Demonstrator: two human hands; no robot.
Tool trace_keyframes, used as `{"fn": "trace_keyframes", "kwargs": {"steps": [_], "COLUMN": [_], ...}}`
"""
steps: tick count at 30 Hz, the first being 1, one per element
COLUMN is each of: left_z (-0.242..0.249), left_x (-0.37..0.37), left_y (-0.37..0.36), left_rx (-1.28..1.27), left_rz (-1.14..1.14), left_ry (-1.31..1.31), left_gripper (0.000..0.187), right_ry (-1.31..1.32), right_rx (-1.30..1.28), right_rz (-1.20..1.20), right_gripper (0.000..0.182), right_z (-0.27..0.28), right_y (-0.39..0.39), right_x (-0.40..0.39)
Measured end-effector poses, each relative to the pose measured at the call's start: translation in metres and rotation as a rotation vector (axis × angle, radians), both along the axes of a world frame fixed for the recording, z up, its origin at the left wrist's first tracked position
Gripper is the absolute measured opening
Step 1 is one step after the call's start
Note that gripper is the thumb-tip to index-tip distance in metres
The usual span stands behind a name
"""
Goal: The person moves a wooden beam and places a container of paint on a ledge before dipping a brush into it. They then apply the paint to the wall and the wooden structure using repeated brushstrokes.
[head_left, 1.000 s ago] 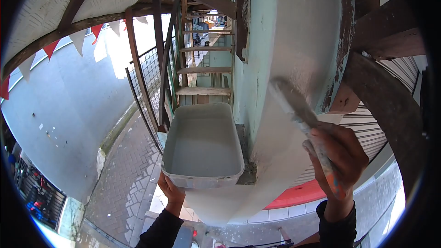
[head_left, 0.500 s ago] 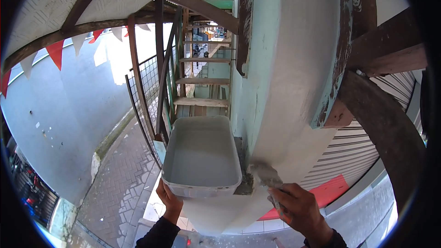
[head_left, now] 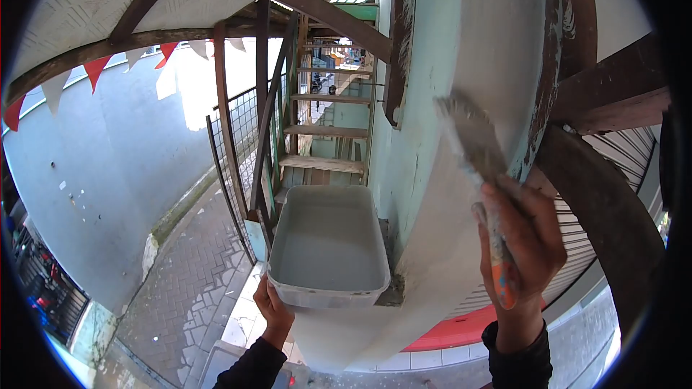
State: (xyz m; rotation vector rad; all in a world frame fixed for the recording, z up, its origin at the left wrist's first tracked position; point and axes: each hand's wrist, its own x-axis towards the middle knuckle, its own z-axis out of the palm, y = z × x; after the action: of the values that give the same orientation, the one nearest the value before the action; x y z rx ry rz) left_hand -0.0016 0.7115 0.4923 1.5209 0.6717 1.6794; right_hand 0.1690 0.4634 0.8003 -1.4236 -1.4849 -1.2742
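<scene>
My right hand (head_left: 526,238) is closed round the orange, paint-smeared handle of a paintbrush (head_left: 481,145). The wide brush points up and left, its bristles at the freshly coated grey-white face of a pillar (head_left: 440,209); motion blurs the tip, so firm contact is hard to judge. With my left hand (head_left: 274,310) I grip the near left corner of a rectangular plastic tub (head_left: 331,297). Smooth grey paint (head_left: 328,245) covers the tub's bottom. The tub sits level beside the pillar, over a dark ledge (head_left: 391,292) that it partly hides.
Wooden stairs (head_left: 324,131) rise behind the tub, with a mesh railing (head_left: 241,122) on their left. Brown beams (head_left: 605,202) cross close by on the right. A paved alley (head_left: 173,288) runs along a pale blue wall (head_left: 94,173).
My right hand has raised the brush from low beside the ledge to higher up the pillar's face. The tub stays in my left hand; the view has shifted slightly.
</scene>
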Motion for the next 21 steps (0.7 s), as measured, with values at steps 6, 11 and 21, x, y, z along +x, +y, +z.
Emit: {"fn": "trace_keyframes", "kwargs": {"steps": [6,11,21], "left_z": [0.006,0.007,0.011], "left_x": [0.001,0.002,-0.001], "left_y": [-0.004,-0.003,-0.005], "left_rx": [-0.034,0.001,-0.036], "left_rz": [-0.003,-0.011,0.011], "left_ry": [-0.008,-0.032,0.022], "left_gripper": [0.038,0.039,0.038], "right_ry": [0.146,0.459,0.086], "right_rx": [-0.508,-0.600,0.133], "right_rz": [-0.002,-0.018,0.002], "right_gripper": [0.042,0.047,0.031], "right_z": [-0.094,-0.103,0.035], "right_y": [-0.035,-0.047,0.002], "right_x": [0.000,-0.013,-0.012]}}
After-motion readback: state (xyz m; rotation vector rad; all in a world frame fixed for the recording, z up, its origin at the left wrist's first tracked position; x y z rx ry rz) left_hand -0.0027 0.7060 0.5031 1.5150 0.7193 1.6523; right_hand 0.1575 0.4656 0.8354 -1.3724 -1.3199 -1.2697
